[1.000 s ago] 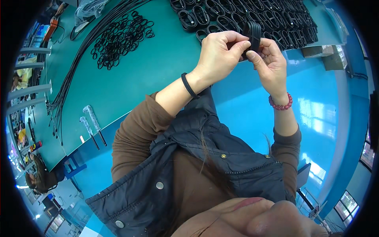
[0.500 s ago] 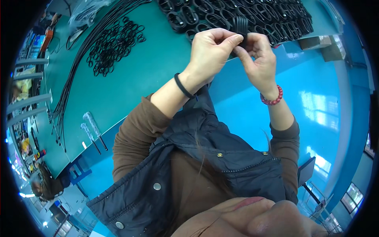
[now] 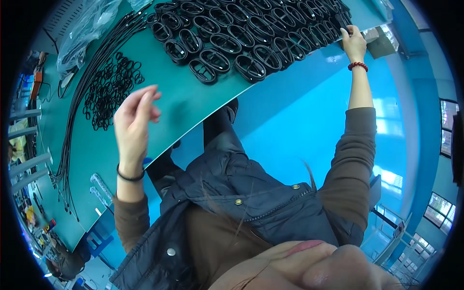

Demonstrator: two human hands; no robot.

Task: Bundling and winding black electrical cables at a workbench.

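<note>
Head view: right hand (image 3: pixel 355 44) at a black coil (image 3: pixel 342 20) on the tabletop's (image 3: pixel 193 104) far right; left hand (image 3: pixel 134 123) beside the rings (image 3: pixel 108 92).

The coil lies at the right end of the packed coils (image 3: pixel 265 47), with the right hand's thumb and fingers drawn up close against it. The left hand hangs half curled over the green surface, nothing showing in it, with the cables (image 3: pixel 99 54) beyond the rings; blur and distance mean I cannot tell whether either hand is pinching anything. The coil should be light, springy and hard to break, its jacket smooth enough to slide a little. It is best taken across the long sides at mid-loop, thumb against fingers, so the turns stay together; the plug ends make a poor hold.
</note>
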